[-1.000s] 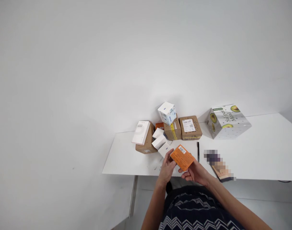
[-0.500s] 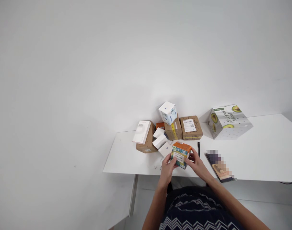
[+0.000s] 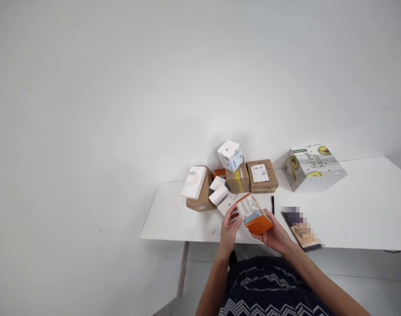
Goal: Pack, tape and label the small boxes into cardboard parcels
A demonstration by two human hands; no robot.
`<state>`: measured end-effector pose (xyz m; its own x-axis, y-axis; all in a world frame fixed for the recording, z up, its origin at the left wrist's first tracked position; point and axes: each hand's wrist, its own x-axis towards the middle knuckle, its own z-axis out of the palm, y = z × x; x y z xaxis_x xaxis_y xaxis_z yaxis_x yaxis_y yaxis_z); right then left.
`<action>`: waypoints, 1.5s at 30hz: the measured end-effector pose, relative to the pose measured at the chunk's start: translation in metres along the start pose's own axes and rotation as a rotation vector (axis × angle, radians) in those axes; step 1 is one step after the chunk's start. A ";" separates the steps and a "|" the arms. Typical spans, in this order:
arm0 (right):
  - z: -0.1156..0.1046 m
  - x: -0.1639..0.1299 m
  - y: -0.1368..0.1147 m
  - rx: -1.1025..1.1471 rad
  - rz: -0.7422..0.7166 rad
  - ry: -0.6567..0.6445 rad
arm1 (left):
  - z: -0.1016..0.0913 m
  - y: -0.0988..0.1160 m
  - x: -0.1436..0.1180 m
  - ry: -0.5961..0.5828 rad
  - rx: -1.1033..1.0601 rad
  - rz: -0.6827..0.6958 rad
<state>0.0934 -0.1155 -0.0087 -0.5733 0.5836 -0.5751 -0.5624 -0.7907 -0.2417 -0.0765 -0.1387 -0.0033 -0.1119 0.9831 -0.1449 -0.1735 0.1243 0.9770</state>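
Observation:
An orange box (image 3: pixel 254 213) with a white printed label is tilted in my right hand (image 3: pixel 274 232), above the front part of the white table. My right fingers wrap its right side and underside. Just left of it is my left hand (image 3: pixel 231 226), its fingers half curled and apart around no object; the fingertips are close to the box's left edge, and contact there is hard to judge. Beyond the left hand, several small white boxes (image 3: pixel 219 195) lie in a loose heap.
Behind the heap stand cardboard boxes (image 3: pixel 262 177), one topped by a white-and-blue box (image 3: pixel 230 156). A flat white box (image 3: pixel 193 182) rests on another carton. Rightward are a black pen (image 3: pixel 272 205), a partly blurred phone-like object (image 3: pixel 301 228) and an avocado-print box (image 3: pixel 315 169) on the table (image 3: pixel 361 206).
The orange box has been turned, so its labelled side and plain orange side now show. My left hand has let go of it, while my right hand has shifted underneath.

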 end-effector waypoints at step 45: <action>0.007 -0.004 -0.009 -0.285 -0.130 0.024 | 0.000 0.018 -0.007 -0.153 -0.252 -0.286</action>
<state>0.0965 -0.1094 0.0016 -0.4911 0.6817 -0.5423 -0.4387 -0.7314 -0.5221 -0.0788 -0.1434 0.0149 0.1196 0.9246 -0.3617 -0.4124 0.3777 0.8290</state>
